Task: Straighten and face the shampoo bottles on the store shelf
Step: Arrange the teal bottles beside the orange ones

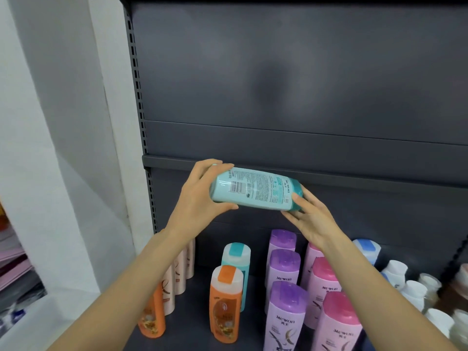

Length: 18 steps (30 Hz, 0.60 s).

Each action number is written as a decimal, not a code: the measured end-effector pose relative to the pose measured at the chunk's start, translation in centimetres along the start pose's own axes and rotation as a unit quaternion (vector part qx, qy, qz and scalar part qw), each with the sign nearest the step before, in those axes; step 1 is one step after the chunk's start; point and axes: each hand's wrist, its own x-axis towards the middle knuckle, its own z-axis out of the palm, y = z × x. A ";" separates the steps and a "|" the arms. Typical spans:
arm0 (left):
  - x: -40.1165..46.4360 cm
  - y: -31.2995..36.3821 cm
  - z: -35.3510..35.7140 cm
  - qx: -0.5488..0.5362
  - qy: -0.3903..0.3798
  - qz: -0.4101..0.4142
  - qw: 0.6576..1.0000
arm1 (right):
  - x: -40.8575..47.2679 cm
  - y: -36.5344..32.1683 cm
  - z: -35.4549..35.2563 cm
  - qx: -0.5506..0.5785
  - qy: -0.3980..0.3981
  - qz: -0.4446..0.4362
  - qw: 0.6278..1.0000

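- Far left, rose-gold bottles (177, 277) w/ an orange bottle (152, 317) in front: standing, leave as is.
- Left hand (200, 198) wraps the base end of the teal bottle (255, 190), thumb under, fingers over the top. Firm hold, so let this hand do the turning.
- Teal bottle held lying sideways in the air, above the shelf (192, 325) stock, back label w/ barcode toward the camera, cap end to the right. Needs rotating upright, cap up, front label out.
- Below it, a gap between the teal-capped bottle (235, 264) and the purple row (285, 295); judging by colour, it prob belongs near its teal-capped mate.
- Right hand (307, 216) cups the darker cap end, fingers spread, more support than grip. Keep it there as a guide while tipping upright.
- Set down slow; purple & pink bottles (326, 285) stand close, easy to knock.
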 end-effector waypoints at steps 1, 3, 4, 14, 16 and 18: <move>0.1 0.0 0.0 0.000 -0.002 0.006 1.000 | 0.1 0.0 0.0 -0.003 0.001 0.008 1.000; 0.4 0.0 -0.1 -0.007 -0.001 0.006 1.000 | 0.2 0.2 0.1 0.007 0.008 0.017 1.000; 0.5 0.0 -0.2 -0.017 0.003 -0.002 1.000 | 0.3 0.3 0.1 0.012 0.015 0.021 1.000; 0.8 -1.3 0.0 -0.179 0.086 -0.284 0.938 | 0.5 -0.8 0.8 -0.009 -0.066 -0.079 0.995; 0.8 -1.7 0.3 -0.252 0.074 -0.350 0.899 | 0.5 -1.1 0.9 -0.040 -0.046 -0.091 0.994; 0.6 -2.0 0.4 -0.312 0.040 -0.404 0.859 | 0.5 -1.4 1.1 -0.080 -0.007 -0.096 0.992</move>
